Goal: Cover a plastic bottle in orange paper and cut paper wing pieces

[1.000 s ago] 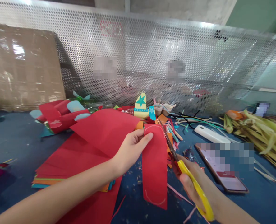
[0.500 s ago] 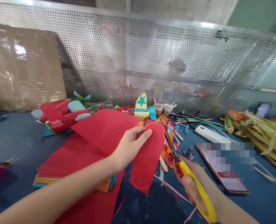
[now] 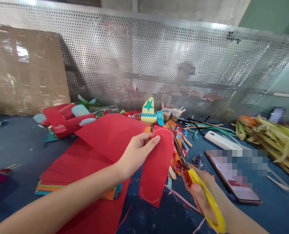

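Observation:
Between the thumb and fingers of my left hand (image 3: 141, 146) is the upper end of a red paper strip (image 3: 156, 172). Pale curved lines are drawn at both of its ends, and the top right corner follows a rounded edge. My right hand (image 3: 198, 185) is closed around yellow-handled scissors (image 3: 204, 190). Their dark blades (image 3: 178, 148) lie along the strip's upper right edge and look nearly together. Under my left forearm lies a stack of red paper sheets (image 3: 78, 156), with orange, green and blue sheets at its bottom.
Paper scraps (image 3: 176, 162) lie behind the blades. A phone (image 3: 232, 178), a white glue-gun-like tool (image 3: 222, 140) and dried husks (image 3: 264, 136) are at right. Red paper-wrapped bottles (image 3: 63, 120) and a cardboard box (image 3: 27, 68) stand at left, before a perforated metal panel (image 3: 146, 48).
The lower end of the red strip has swung slightly to the right and down. My hands and the scissors have hardly moved.

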Demonstrator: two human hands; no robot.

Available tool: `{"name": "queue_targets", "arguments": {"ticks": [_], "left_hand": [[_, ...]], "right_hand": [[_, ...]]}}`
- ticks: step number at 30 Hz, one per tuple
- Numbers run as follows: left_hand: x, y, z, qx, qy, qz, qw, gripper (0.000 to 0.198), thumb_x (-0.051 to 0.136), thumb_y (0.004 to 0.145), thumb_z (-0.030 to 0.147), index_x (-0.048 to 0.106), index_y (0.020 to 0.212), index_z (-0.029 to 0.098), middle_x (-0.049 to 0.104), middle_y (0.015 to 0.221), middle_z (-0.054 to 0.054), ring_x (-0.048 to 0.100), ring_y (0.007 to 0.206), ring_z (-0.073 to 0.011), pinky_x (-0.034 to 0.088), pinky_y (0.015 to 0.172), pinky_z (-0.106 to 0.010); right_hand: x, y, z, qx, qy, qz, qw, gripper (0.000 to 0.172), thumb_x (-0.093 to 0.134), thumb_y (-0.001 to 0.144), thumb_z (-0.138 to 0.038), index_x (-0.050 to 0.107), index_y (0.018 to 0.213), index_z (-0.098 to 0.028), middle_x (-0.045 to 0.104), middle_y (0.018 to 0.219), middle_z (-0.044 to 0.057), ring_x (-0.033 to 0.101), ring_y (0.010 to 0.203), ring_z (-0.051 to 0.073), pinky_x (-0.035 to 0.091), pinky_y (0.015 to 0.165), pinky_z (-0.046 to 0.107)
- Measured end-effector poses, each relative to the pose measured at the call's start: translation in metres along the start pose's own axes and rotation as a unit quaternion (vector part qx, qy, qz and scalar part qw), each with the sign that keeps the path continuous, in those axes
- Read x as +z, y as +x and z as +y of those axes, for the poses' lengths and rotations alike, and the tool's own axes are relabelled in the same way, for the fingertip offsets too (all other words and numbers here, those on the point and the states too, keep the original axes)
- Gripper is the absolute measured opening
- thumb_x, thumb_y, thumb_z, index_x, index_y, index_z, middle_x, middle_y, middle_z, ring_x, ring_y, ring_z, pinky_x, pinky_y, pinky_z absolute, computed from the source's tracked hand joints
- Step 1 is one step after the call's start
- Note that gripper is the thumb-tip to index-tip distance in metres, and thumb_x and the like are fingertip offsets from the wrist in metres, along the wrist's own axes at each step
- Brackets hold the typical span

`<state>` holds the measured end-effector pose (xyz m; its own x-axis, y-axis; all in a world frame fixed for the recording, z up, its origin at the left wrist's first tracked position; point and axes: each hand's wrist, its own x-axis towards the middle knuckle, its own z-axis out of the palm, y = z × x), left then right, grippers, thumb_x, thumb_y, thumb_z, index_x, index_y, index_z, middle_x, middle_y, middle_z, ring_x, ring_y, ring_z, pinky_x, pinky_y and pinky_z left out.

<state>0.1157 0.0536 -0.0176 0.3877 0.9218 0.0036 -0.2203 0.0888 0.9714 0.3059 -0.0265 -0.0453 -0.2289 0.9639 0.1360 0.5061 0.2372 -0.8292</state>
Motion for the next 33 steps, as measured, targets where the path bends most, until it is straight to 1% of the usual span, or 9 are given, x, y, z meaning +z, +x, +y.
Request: {"name": "queue_targets", "arguments": {"ticks": [4, 10, 13, 16, 18, 23, 27, 29, 33], "left_hand": [[-0.004, 0.003, -0.001, 0.01, 0.009, 0.006, 1.0, 0.028, 0.07, 0.076, 0.044, 0.068, 0.084, 0.017, 0.07, 0.074, -0.001, 0.063, 0.064, -0.0141, 0.048, 0.059, -0.022], [-0.011, 0.01, 0.002, 0.057, 0.077, 0.012, 0.995, 0.026, 0.067, 0.079, 0.043, 0.07, 0.08, 0.017, 0.071, 0.075, -0.002, 0.063, 0.069, -0.0148, 0.048, 0.063, -0.023], [-0.012, 0.011, 0.005, 0.069, 0.096, 0.008, 0.993, 0.026, 0.067, 0.079, 0.043, 0.07, 0.076, 0.017, 0.07, 0.073, -0.001, 0.062, 0.065, -0.0135, 0.047, 0.058, -0.021], [-0.013, 0.012, 0.009, 0.06, 0.106, 0.006, 0.993, 0.025, 0.067, 0.079, 0.042, 0.07, 0.074, 0.018, 0.07, 0.069, 0.0, 0.062, 0.06, -0.0127, 0.046, 0.054, -0.02], [-0.015, 0.012, 0.012, 0.047, 0.107, -0.005, 0.993, 0.022, 0.067, 0.08, 0.041, 0.071, 0.079, 0.019, 0.072, 0.073, 0.0, 0.064, 0.062, -0.0137, 0.049, 0.056, -0.021], [-0.022, 0.015, 0.017, 0.045, 0.141, -0.02, 0.989, 0.022, 0.066, 0.081, 0.039, 0.073, 0.08, 0.019, 0.074, 0.078, -0.003, 0.066, 0.066, -0.0149, 0.05, 0.06, -0.022], [-0.031, 0.019, 0.024, 0.039, 0.187, -0.038, 0.981, 0.025, 0.066, 0.08, 0.041, 0.075, 0.083, 0.018, 0.076, 0.082, -0.006, 0.067, 0.067, -0.0167, 0.05, 0.058, -0.023], [-0.036, 0.022, 0.027, 0.045, 0.206, -0.049, 0.976, 0.022, 0.068, 0.078, 0.039, 0.076, 0.081, 0.019, 0.076, 0.079, -0.005, 0.067, 0.064, -0.0164, 0.049, 0.055, -0.022], [-0.042, 0.026, 0.03, 0.031, 0.201, -0.073, 0.976, 0.016, 0.069, 0.077, 0.036, 0.077, 0.076, 0.021, 0.074, 0.068, -0.003, 0.065, 0.057, -0.015, 0.049, 0.052, -0.022]], "right_hand": [[-0.002, -0.003, 0.0, 0.04, 0.021, -0.021, 0.999, 0.065, 0.027, 0.073, -0.087, 0.036, 0.075, -0.023, 0.031, 0.059, -0.007, 0.027, 0.038, 0.005, 0.023, 0.03, 0.019], [-0.002, -0.004, -0.001, 0.031, 0.012, -0.006, 0.999, 0.063, 0.028, 0.075, -0.086, 0.034, 0.073, -0.023, 0.033, 0.059, -0.007, 0.026, 0.039, 0.005, 0.022, 0.03, 0.019], [-0.002, -0.004, -0.003, 0.027, 0.005, -0.005, 1.0, 0.063, 0.026, 0.076, -0.085, 0.035, 0.075, -0.023, 0.032, 0.059, -0.007, 0.026, 0.039, 0.005, 0.021, 0.03, 0.019], [-0.003, -0.004, -0.006, 0.038, 0.004, -0.014, 0.999, 0.064, 0.027, 0.075, -0.086, 0.035, 0.074, -0.023, 0.029, 0.057, -0.008, 0.026, 0.038, 0.005, 0.021, 0.03, 0.02], [-0.004, -0.003, -0.006, 0.041, -0.002, -0.009, 0.999, 0.064, 0.027, 0.074, -0.087, 0.035, 0.073, -0.023, 0.027, 0.057, -0.008, 0.026, 0.039, 0.006, 0.02, 0.03, 0.02], [-0.004, -0.001, -0.008, -0.011, -0.043, 0.022, 0.999, 0.064, 0.025, 0.077, -0.085, 0.037, 0.068, -0.022, 0.029, 0.058, -0.006, 0.03, 0.05, 0.01, 0.025, 0.04, 0.023], [-0.007, -0.002, -0.011, 0.023, -0.033, -0.003, 0.999, 0.062, 0.029, 0.079, -0.082, 0.04, 0.074, -0.022, 0.028, 0.058, -0.007, 0.028, 0.044, 0.008, 0.021, 0.035, 0.022], [-0.008, -0.001, -0.012, 0.025, -0.04, -0.012, 0.999, 0.061, 0.029, 0.08, -0.081, 0.042, 0.075, -0.022, 0.029, 0.059, -0.006, 0.028, 0.043, 0.008, 0.02, 0.035, 0.023], [-0.01, 0.002, -0.006, -0.004, -0.07, -0.027, 0.997, 0.059, 0.03, 0.079, -0.082, 0.037, 0.071, -0.023, 0.032, 0.056, -0.006, 0.033, 0.045, 0.01, 0.025, 0.041, 0.024]]}}
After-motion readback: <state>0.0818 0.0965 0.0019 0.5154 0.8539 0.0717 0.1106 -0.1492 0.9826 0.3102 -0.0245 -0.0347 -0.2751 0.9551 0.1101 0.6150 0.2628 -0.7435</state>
